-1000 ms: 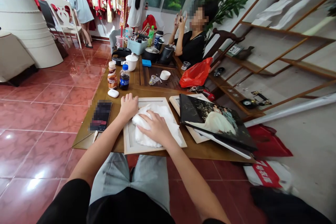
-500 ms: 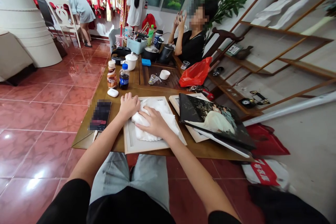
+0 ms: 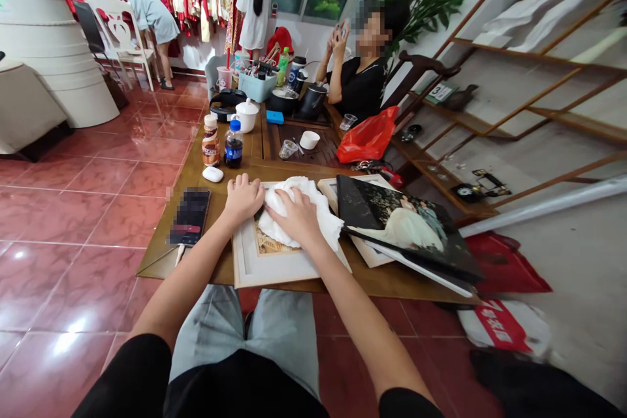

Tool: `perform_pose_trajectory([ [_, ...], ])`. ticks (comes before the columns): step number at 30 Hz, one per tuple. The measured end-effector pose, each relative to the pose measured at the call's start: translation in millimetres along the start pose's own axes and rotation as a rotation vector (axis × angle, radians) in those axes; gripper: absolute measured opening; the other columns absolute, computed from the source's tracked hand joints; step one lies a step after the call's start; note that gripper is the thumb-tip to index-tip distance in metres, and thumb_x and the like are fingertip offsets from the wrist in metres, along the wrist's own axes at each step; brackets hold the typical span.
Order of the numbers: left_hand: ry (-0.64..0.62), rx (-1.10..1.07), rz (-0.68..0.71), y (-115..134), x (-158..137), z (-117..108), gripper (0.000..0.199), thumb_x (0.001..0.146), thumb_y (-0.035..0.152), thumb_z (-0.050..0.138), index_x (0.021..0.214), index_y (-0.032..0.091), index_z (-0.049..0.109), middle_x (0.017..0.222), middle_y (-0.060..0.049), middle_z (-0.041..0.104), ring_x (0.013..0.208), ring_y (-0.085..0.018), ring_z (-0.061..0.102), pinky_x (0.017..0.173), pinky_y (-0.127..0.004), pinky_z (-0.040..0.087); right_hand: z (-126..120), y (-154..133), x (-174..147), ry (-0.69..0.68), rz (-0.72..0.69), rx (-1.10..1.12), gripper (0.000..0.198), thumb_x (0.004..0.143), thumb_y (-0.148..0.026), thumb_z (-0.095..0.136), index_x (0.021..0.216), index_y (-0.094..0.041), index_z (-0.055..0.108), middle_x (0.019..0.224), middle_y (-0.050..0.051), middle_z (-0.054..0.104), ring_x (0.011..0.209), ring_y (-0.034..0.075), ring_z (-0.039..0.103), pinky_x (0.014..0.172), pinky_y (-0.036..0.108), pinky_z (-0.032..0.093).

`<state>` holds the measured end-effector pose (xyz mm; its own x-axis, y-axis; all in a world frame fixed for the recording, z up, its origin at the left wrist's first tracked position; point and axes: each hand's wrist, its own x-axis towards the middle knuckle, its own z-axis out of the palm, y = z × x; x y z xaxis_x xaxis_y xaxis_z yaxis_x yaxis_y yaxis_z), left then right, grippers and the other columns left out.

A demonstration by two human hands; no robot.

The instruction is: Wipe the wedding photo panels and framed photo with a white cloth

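Note:
A light-wood picture frame (image 3: pixel 313 274) with a white mat lies flat near the table's front edge. Part of a brownish picture (image 3: pixel 272 243) shows inside it. My left hand (image 3: pixel 243 197) rests on the frame's upper left corner, its fingers bent down at the edge. Under my right hand (image 3: pixel 298 214) is a crumpled white cloth (image 3: pixel 326 225), pressed against the frame's surface with the fingers curled into it. The cloth covers the upper right of the picture.
Right of the frame lies a dark photo album (image 3: pixel 392 215) atop another frame. A phone (image 3: pixel 191 212) with a cable, an earbud case (image 3: pixel 213 174), a cola bottle (image 3: pixel 234 147) and a coffee bottle (image 3: pixel 210 144) are at left. Across the table sits a person (image 3: pixel 360 81).
My right hand has moved a little right and up with the cloth. The cloth has bunched up, and the picture's lower left part now shows. My left hand stays at the frame's corner.

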<state>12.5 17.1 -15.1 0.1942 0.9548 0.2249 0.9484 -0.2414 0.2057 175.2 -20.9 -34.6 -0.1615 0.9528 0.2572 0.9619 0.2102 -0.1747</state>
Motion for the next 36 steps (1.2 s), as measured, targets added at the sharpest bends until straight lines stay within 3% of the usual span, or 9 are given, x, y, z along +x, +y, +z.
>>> perform_pose_trajectory([
  [6,-0.013,-0.042,-0.021,-0.4,0.4,-0.7,0.039,0.107,0.037,0.032,0.115,0.02,0.066,0.121,-0.013,0.061,0.123,-0.03,0.052,0.108,-0.047,0.035,-1.1,-3.0,4.9,-0.065,-0.173,0.023,0.059,0.095,-0.061,0.055,0.144,-0.028,0.055,0.152,0.011,0.048,0.137,0.03,0.045,0.109,0.042,0.04],
  [14,0.011,-0.002,-0.004,-0.8,-0.5,2.8,0.037,0.106,0.035,0.034,0.117,0.018,0.066,0.12,-0.015,0.061,0.121,-0.031,0.052,0.106,-0.048,0.035,-6.6,9.0,11.9,-0.044,-0.008,-0.017,0.058,0.098,-0.059,0.049,0.145,-0.027,0.054,0.152,0.017,0.046,0.129,0.039,0.05,0.102,0.054,0.042],
  [19,0.036,0.064,0.003,-2.8,0.5,10.7,0.036,0.106,0.028,0.032,0.119,0.018,0.064,0.121,-0.016,0.06,0.119,-0.031,0.052,0.104,-0.047,0.036,-16.2,9.8,7.6,-0.15,-0.046,-0.014,0.056,0.096,-0.057,0.053,0.144,-0.029,0.056,0.151,0.014,0.046,0.125,0.038,0.051,0.103,0.053,0.041],
  [26,0.041,0.111,-0.015,-5.7,1.1,18.6,0.034,0.106,0.026,0.032,0.116,0.018,0.064,0.12,-0.016,0.06,0.116,-0.032,0.053,0.101,-0.045,0.038,-45.8,6.8,-28.0,-0.311,-0.163,0.023,0.047,0.093,-0.055,0.057,0.133,-0.031,0.065,0.142,0.01,0.057,0.121,0.035,0.056,0.1,0.05,0.044],
  [31,0.066,0.151,-0.002,-5.6,0.5,19.9,0.035,0.106,0.027,0.031,0.115,0.017,0.063,0.117,-0.017,0.06,0.114,-0.032,0.054,0.099,-0.045,0.039,-71.8,9.4,-64.1,-0.479,-0.154,0.108,0.044,0.094,-0.054,0.056,0.129,-0.03,0.068,0.145,0.009,0.056,0.122,0.033,0.057,0.103,0.047,0.044],
  [36,0.066,0.155,0.003,-5.2,0.5,19.0,0.035,0.106,0.026,0.031,0.114,0.018,0.064,0.117,-0.017,0.06,0.114,-0.032,0.054,0.1,-0.045,0.038,-74.8,5.9,-85.7,-0.458,-0.139,0.086,0.043,0.094,-0.052,0.055,0.13,-0.031,0.066,0.143,0.009,0.056,0.122,0.033,0.056,0.102,0.05,0.044],
])
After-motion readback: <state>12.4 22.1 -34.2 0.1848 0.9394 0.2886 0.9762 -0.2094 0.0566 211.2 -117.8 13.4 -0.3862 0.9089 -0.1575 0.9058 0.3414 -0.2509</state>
